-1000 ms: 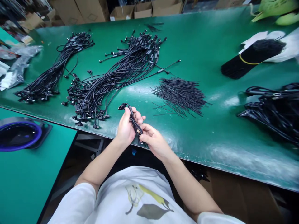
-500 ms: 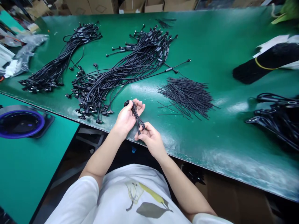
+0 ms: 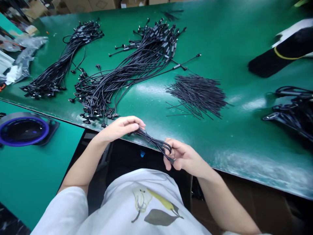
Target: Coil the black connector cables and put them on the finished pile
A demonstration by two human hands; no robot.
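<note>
The left hand was nearly closed on one end of a black cable, and the right hand curled round its looped end, spreading it between them just off the front edge of the green table, near cable bundles

Short black wires lie on the green bench mat (a yellow-banded black bundle further right).

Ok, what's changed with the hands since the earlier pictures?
The left hand has turned over and moved left, drawing the black cable out towards it from the right hand, whose fingers hold the other end. The bundled cables on the green mat look unchanged.
</note>
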